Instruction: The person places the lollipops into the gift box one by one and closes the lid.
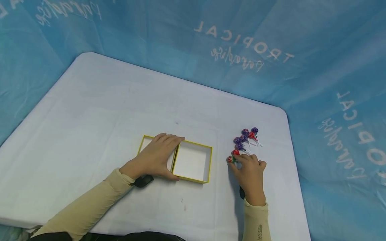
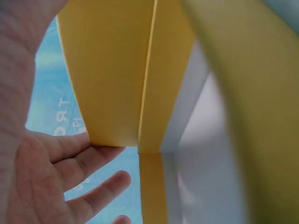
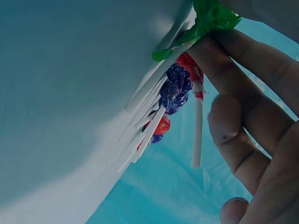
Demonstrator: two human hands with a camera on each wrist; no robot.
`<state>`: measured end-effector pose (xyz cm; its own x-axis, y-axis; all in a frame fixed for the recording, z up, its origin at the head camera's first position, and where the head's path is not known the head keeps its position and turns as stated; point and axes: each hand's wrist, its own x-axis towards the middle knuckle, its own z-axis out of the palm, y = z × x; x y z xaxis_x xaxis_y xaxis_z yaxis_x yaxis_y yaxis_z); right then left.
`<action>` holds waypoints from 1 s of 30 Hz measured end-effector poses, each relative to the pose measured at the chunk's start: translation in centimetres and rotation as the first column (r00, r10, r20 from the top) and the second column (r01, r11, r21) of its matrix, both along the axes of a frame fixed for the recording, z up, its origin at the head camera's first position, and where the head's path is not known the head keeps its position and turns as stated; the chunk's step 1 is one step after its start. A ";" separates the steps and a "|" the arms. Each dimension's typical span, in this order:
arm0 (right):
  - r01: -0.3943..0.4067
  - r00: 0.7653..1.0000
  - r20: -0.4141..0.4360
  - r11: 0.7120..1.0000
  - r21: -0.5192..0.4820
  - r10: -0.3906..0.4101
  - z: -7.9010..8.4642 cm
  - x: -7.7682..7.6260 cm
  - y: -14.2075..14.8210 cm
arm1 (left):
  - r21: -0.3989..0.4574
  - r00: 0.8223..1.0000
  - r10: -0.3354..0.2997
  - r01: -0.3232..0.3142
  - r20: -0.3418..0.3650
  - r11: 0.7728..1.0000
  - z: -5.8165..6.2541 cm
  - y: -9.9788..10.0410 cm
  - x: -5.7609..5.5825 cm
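Two shallow square yellow boxes with white insides lie side by side on the table. My left hand (image 1: 158, 155) reaches across the left box (image 1: 141, 144), gripping it between the thumb at the near side and fingertips at the far side, where the two boxes meet. The right box (image 1: 210, 164) stands with its open top up. My right hand (image 1: 251, 171) pinches a green-wrapped lollipop (image 3: 212, 21) between thumb and fingers. Close beside it is a red lollipop (image 1: 235, 152). Beyond are several purple lollipops (image 1: 237, 140) and another red one (image 1: 251, 135), their white sticks pointing right.
A white cloth covers the table (image 1: 90, 110), which has rounded far corners. Blue printed curtains (image 1: 169, 36) surround its far side and both ends. Dark bands (image 1: 143, 181) show at the wrists.
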<state>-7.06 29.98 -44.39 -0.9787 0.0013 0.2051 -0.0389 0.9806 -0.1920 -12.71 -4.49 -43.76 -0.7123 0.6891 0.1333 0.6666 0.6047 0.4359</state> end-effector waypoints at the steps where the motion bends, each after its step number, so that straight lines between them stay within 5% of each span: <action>1: -0.002 1.000 -0.006 1.000 0.002 0.002 0.0 0.0 0.0 | 0.004 1.000 0.002 -0.002 -0.006 1.000 0.0 0.0 0.1; 30: -0.086 0.967 -0.240 0.996 -0.017 0.079 2.3 -1.1 -2.1 | 0.008 0.999 -0.019 0.020 -0.044 1.000 -0.4 -0.1 0.0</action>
